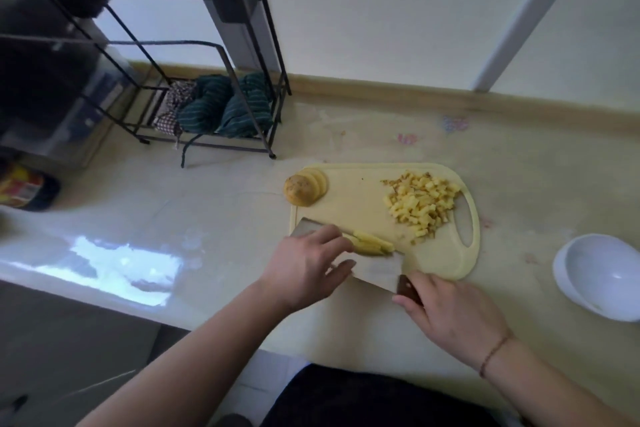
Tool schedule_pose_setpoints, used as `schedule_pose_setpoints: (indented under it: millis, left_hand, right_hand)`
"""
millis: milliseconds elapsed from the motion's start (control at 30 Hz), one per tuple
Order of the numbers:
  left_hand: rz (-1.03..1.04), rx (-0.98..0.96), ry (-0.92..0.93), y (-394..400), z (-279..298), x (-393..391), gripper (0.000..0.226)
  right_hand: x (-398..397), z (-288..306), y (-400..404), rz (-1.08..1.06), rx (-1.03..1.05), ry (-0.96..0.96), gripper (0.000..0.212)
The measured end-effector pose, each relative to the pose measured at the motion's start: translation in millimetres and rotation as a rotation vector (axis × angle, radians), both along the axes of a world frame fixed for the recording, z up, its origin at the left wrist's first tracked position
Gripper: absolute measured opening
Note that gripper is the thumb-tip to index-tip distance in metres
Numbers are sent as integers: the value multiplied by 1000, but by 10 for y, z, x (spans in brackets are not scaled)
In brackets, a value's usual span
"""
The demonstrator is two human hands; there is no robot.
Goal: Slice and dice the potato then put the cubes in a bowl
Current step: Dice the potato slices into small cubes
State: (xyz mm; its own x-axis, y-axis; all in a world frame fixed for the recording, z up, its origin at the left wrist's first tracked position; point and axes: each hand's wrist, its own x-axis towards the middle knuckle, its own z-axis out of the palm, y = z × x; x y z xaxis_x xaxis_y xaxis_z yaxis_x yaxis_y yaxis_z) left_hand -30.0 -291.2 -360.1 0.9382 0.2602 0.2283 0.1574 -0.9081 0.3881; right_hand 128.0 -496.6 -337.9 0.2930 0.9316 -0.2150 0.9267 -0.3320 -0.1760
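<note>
Steel cleaver (372, 265) over potato strips (372, 242) on the board (349, 198).
Right hand (450, 315) curls round its handle at lower centre; left hand (304, 265) lies with straight fingers across the blade beside the strips. Cubes (422, 204) are heaped at the board's right, a sliced potato end (304, 188) at its upper left, the white bowl (599, 274) at the frame's right edge.
</note>
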Motion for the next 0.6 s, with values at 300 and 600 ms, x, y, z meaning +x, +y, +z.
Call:
schedule_pose_setpoints:
  millis: [300,600]
  left_hand:
    - [43,-31,573,-92,24,403,55]
    - [68,-41,559,9,1,568,41]
  right_hand:
    - [2,-50,-60,148,80,-104,60]
    - [80,-87,-173,123,162,-234,50]
